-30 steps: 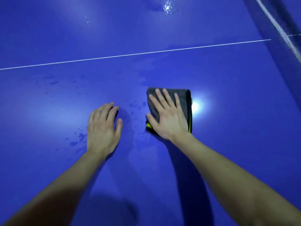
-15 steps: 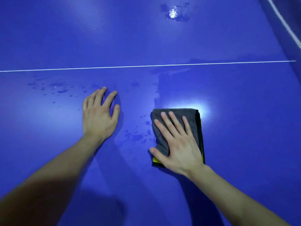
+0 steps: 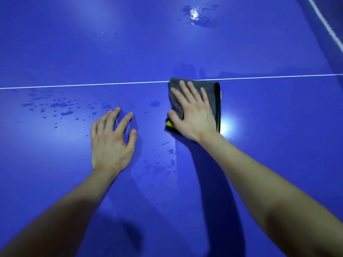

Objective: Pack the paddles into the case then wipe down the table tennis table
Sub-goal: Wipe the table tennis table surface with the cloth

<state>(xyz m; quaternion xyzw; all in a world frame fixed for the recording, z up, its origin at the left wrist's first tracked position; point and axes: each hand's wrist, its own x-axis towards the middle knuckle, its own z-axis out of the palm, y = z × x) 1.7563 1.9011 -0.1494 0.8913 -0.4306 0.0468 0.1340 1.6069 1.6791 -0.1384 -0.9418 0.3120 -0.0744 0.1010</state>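
Forward to the white line (image 3: 74, 86) slid the cloth (image 3: 213, 101) under the flat, spread right hand (image 3: 194, 117), left hand (image 3: 111, 145) splayed on the bench (image 3: 278, 145); mid-wipe, the droplets (image 3: 63, 108) leftward probably needed the next pass.

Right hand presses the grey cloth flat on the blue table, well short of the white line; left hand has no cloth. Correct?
No: in the head view the far edge of the grey cloth lies over the white line, not short of it. The right hand presses it flat on the table; the left hand has no cloth.
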